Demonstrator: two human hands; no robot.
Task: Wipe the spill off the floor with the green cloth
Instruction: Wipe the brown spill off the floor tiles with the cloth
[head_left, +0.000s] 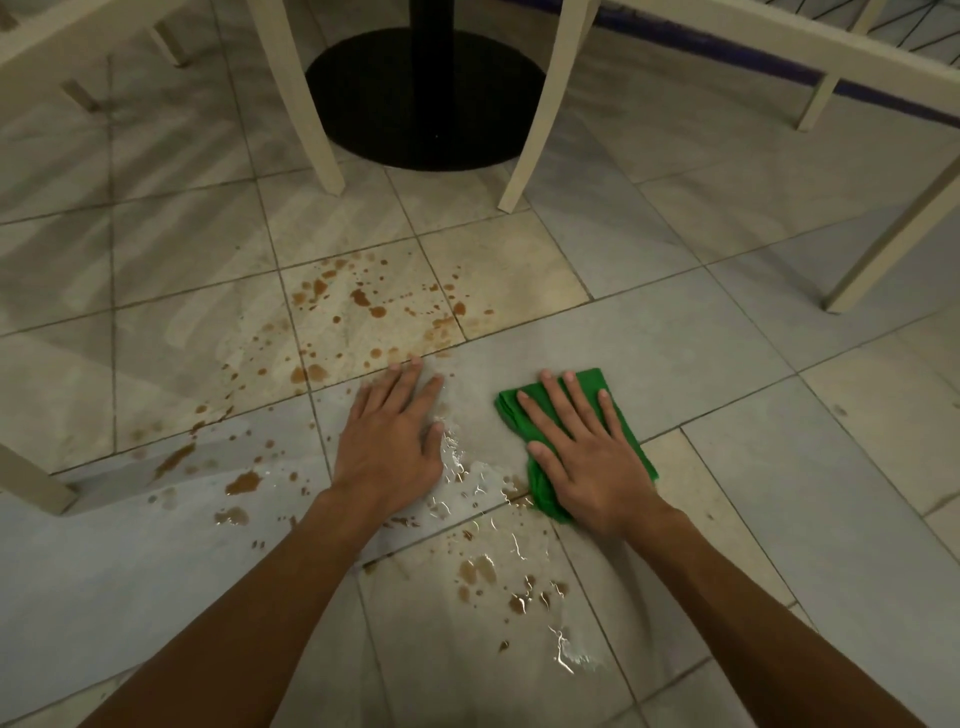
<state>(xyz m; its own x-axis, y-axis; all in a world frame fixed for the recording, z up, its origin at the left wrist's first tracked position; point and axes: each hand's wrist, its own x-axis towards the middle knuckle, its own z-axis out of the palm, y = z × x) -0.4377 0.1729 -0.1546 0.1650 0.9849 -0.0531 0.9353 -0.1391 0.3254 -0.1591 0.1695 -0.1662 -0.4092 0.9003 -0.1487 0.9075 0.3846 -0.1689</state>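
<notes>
Lying folded on the pale tiled floor (779, 467), the green cloth (597, 387) sits under the right hand (587, 457), fingers (558, 410) spread flat, gripping nothing. Just left, the left hand (389, 441) rests open-palmed on wet tile. Brown spilled liquid (363, 301) spatters beyond and around both hands, before a black round table base (426, 104).
</notes>
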